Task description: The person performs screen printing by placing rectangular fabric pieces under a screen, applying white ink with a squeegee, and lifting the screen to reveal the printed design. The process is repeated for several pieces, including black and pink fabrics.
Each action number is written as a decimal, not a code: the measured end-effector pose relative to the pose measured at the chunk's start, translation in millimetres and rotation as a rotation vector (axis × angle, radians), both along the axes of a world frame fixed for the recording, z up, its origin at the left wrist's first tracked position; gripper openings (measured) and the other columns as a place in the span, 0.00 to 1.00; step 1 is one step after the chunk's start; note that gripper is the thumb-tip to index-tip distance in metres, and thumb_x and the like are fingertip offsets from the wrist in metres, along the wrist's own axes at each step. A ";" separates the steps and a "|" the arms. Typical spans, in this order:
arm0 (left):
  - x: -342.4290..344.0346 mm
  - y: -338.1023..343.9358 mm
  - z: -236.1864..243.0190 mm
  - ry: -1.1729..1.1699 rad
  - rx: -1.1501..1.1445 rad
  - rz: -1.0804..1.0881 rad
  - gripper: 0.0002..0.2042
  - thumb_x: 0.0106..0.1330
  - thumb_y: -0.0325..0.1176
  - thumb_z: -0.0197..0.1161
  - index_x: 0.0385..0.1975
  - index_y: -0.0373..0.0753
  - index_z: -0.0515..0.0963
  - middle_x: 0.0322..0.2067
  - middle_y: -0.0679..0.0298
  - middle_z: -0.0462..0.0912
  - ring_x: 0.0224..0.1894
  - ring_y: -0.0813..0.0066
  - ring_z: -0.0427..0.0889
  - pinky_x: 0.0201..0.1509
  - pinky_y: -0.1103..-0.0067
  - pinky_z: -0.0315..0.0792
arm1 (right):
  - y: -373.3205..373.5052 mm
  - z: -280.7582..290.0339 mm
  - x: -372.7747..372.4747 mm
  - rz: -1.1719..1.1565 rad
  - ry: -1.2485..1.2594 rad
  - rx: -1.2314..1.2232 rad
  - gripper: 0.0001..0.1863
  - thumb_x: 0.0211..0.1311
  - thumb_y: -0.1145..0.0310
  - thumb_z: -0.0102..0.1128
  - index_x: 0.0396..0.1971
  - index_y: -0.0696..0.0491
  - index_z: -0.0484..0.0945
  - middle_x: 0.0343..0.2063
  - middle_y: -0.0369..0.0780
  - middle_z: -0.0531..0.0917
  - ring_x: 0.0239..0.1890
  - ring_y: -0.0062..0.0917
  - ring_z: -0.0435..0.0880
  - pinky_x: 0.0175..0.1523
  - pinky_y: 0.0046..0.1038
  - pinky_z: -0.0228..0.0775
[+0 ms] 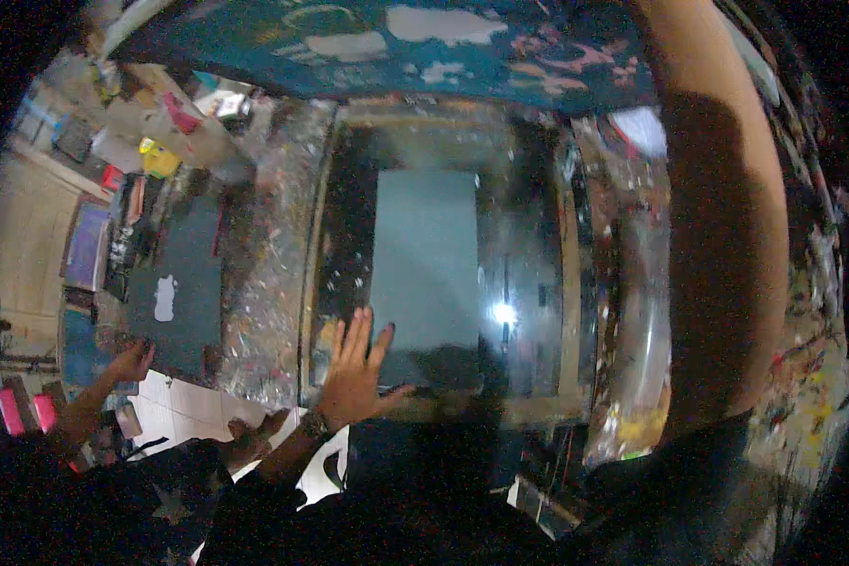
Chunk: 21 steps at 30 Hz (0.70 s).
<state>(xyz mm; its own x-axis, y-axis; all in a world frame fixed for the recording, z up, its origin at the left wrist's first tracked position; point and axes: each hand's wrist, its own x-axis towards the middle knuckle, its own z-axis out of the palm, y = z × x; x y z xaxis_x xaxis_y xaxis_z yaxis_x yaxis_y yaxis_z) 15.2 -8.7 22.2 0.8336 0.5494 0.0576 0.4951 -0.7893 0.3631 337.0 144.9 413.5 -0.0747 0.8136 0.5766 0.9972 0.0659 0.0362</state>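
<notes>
A grey rectangular sheet [426, 255] lies on a dark, shiny panel [524, 226] inside a worn wooden frame [568, 311]. My left hand [354, 373] rests palm down at the sheet's lower left corner, fingers spread; index and middle fingertips reach its left edge. My right arm [731, 217] stretches up along the right side and leaves the picture at the top, so my right hand is out of sight. Across the top hangs a teal panel [443, 52] with pale, irregular patches.
At left, another person's hand [134, 363] touches a dark grey sheet [184, 283] with a white blotch. Paint-spattered surface [269, 255] borders the frame. A yellow item [158, 158] lies among clutter beyond. A bright light [504, 313] reflects off the panel.
</notes>
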 end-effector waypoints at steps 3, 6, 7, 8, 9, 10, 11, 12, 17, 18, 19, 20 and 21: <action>-5.0 0.4 -2.2 -0.030 -0.003 -0.018 0.48 0.58 0.61 0.68 0.71 0.33 0.62 0.73 0.32 0.49 0.78 0.39 0.47 0.78 0.48 0.40 | -5.9 15.8 5.5 -0.074 0.130 -0.160 0.44 0.66 0.34 0.51 0.54 0.67 0.78 0.59 0.64 0.75 0.62 0.51 0.77 0.68 0.46 0.68; 10.4 1.1 1.7 -0.072 0.042 -0.056 0.48 0.57 0.61 0.69 0.70 0.32 0.63 0.72 0.32 0.51 0.77 0.39 0.49 0.78 0.48 0.41 | -35.1 33.2 14.7 -0.121 0.239 -0.277 0.44 0.63 0.29 0.52 0.44 0.63 0.84 0.50 0.58 0.83 0.52 0.44 0.84 0.62 0.42 0.72; 12.0 -0.5 1.7 -0.085 0.055 -0.077 0.48 0.57 0.61 0.69 0.70 0.31 0.63 0.72 0.32 0.52 0.77 0.38 0.50 0.78 0.48 0.42 | -37.7 25.4 3.8 -0.150 0.209 -0.199 0.42 0.61 0.29 0.52 0.42 0.61 0.85 0.46 0.55 0.85 0.49 0.41 0.86 0.59 0.42 0.74; -12.2 -8.9 -0.7 0.003 0.083 0.037 0.47 0.57 0.60 0.69 0.69 0.30 0.63 0.72 0.32 0.53 0.76 0.38 0.51 0.77 0.48 0.43 | -10.6 1.1 -26.1 -0.073 0.222 -0.146 0.41 0.60 0.29 0.53 0.39 0.58 0.86 0.42 0.52 0.87 0.46 0.38 0.88 0.55 0.41 0.76; -16.9 -8.7 -2.7 0.040 0.114 0.048 0.47 0.57 0.59 0.70 0.69 0.30 0.64 0.71 0.32 0.54 0.76 0.38 0.52 0.77 0.48 0.45 | 8.5 -19.8 -43.9 -0.105 0.171 -0.013 0.38 0.56 0.30 0.57 0.41 0.54 0.88 0.42 0.49 0.88 0.46 0.37 0.88 0.55 0.42 0.76; -17.4 -8.2 -4.9 0.016 0.135 0.047 0.48 0.56 0.58 0.71 0.69 0.29 0.62 0.71 0.33 0.55 0.76 0.39 0.52 0.77 0.48 0.46 | 7.2 -28.3 -40.7 -0.145 0.110 0.119 0.36 0.51 0.31 0.60 0.42 0.49 0.90 0.42 0.45 0.89 0.46 0.36 0.88 0.55 0.43 0.75; -13.9 -8.1 -12.5 -0.018 0.143 0.034 0.48 0.56 0.57 0.71 0.70 0.29 0.61 0.71 0.33 0.56 0.76 0.39 0.53 0.76 0.48 0.47 | -30.4 -20.6 -44.7 -0.082 0.110 -0.110 0.35 0.62 0.36 0.55 0.49 0.55 0.85 0.49 0.52 0.85 0.53 0.42 0.85 0.58 0.43 0.74; -6.2 -7.8 -7.7 -0.030 0.157 0.043 0.49 0.56 0.55 0.72 0.70 0.28 0.60 0.71 0.34 0.57 0.76 0.40 0.53 0.76 0.48 0.48 | -42.6 -32.6 -43.9 -0.120 0.120 -0.067 0.35 0.59 0.34 0.56 0.43 0.54 0.87 0.45 0.51 0.87 0.50 0.42 0.86 0.54 0.43 0.75; -2.9 8.5 85.7 -1.015 -0.378 0.316 0.37 0.68 0.42 0.67 0.70 0.31 0.57 0.65 0.44 0.68 0.65 0.50 0.72 0.65 0.57 0.70 | -125.2 -141.2 -90.9 -0.049 0.108 0.218 0.30 0.59 0.38 0.59 0.37 0.55 0.85 0.31 0.48 0.87 0.39 0.40 0.87 0.62 0.55 0.63; 5.0 5.1 96.7 -1.212 -0.546 0.451 0.34 0.70 0.40 0.65 0.70 0.32 0.57 0.63 0.47 0.71 0.62 0.52 0.75 0.61 0.60 0.75 | -149.7 -172.7 -91.6 -0.010 0.108 0.192 0.29 0.59 0.39 0.59 0.39 0.54 0.84 0.31 0.47 0.86 0.38 0.40 0.86 0.65 0.57 0.58; -2.7 10.3 84.9 -1.231 -0.732 0.505 0.31 0.71 0.38 0.64 0.68 0.32 0.59 0.60 0.49 0.72 0.59 0.55 0.77 0.58 0.63 0.77 | -170.7 -200.5 -96.4 0.010 0.089 0.155 0.28 0.60 0.40 0.59 0.40 0.53 0.83 0.30 0.47 0.85 0.37 0.40 0.86 0.67 0.59 0.54; -23.8 17.9 56.6 -1.259 -0.903 0.576 0.27 0.73 0.37 0.62 0.66 0.33 0.61 0.57 0.52 0.74 0.56 0.58 0.80 0.55 0.65 0.79 | -186.1 -226.6 -107.3 0.009 0.092 0.100 0.27 0.60 0.42 0.61 0.40 0.53 0.83 0.30 0.46 0.86 0.38 0.40 0.86 0.67 0.59 0.54; -41.4 17.0 29.1 -1.294 -1.062 0.646 0.24 0.74 0.36 0.61 0.63 0.34 0.63 0.54 0.54 0.75 0.53 0.61 0.82 0.51 0.68 0.81 | -194.1 -254.1 -115.6 0.022 0.092 0.054 0.25 0.60 0.44 0.62 0.41 0.52 0.83 0.30 0.45 0.86 0.40 0.40 0.86 0.67 0.60 0.55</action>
<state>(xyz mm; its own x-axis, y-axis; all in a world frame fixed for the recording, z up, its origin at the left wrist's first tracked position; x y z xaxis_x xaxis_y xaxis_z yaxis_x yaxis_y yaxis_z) -26.2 8.3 51.3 0.2098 0.9696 -0.1259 -0.3823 0.1999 0.9021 221.4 -49.2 159.4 -0.0369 0.7796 0.6252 0.9947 0.0885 -0.0517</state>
